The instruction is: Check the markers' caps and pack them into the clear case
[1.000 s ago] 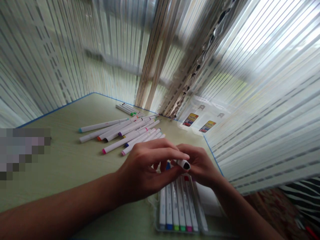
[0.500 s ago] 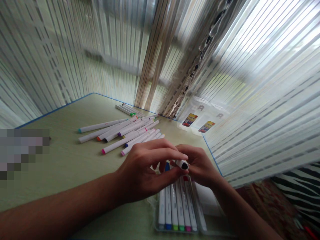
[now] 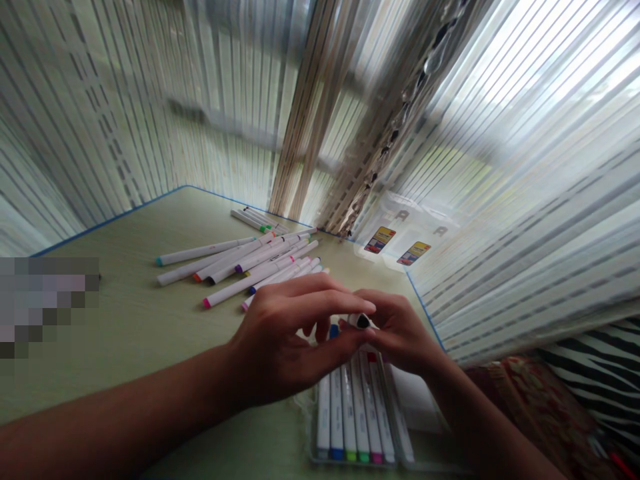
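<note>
Between my two hands is a white marker (image 3: 354, 321) with a black end pointing toward me. My left hand (image 3: 295, 333) pinches it between thumb and fingertips. Closed around its far part is my right hand (image 3: 400, 323), whose fingers partly hide it. Just below the hands lies an open clear plastic case (image 3: 314, 460), holding a row of white markers (image 3: 349, 407) with grey, blue, green and pink ends. Their upper ends are partly covered by my hands.
Left of my hands, a loose pile of white markers (image 3: 260, 257) with coloured ends lies on the pale green table (image 3: 125, 320). A few more pens (image 3: 250, 219) sit behind it. Clear packaging with two labels (image 3: 395, 230) stands at the back right against the striped curtain (image 3: 500, 200).
The marker's black end has shifted slightly left and up, and turned more toward me. Both hands stay on the marker. The pile and the case have not moved.
</note>
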A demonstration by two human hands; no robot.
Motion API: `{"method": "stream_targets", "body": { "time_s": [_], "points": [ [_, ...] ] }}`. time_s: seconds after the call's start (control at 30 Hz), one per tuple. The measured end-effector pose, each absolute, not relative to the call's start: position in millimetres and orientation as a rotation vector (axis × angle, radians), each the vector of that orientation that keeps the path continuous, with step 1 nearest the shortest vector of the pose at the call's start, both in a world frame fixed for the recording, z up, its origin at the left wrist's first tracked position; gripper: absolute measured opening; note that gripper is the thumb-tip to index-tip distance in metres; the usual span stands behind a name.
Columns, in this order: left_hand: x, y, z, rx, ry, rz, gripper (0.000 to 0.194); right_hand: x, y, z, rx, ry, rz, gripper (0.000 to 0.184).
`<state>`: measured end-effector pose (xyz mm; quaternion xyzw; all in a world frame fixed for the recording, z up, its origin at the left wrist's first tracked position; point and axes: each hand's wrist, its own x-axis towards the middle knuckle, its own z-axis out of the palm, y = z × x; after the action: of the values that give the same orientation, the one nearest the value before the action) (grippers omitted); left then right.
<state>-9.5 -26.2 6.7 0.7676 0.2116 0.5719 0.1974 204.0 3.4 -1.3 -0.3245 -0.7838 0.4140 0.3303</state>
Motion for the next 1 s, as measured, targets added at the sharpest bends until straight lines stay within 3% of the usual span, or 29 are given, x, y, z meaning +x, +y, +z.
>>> {"method": "stream_targets", "body": {
  "time_s": [0.3, 1.0],
  "points": [
    [-10.8, -24.7, 10.9, 1.918, 0.887, 1.65, 0.021, 208.3, 2.5, -2.8, -0.868, -2.139, 1.107, 0.014],
    [-14.0, -8.0, 9.8, 1.3, 0.903, 1.547, 0.028, 212.5, -1.7, -5.8, -0.79, -1.869, 1.615, 0.025]
  ]
}}
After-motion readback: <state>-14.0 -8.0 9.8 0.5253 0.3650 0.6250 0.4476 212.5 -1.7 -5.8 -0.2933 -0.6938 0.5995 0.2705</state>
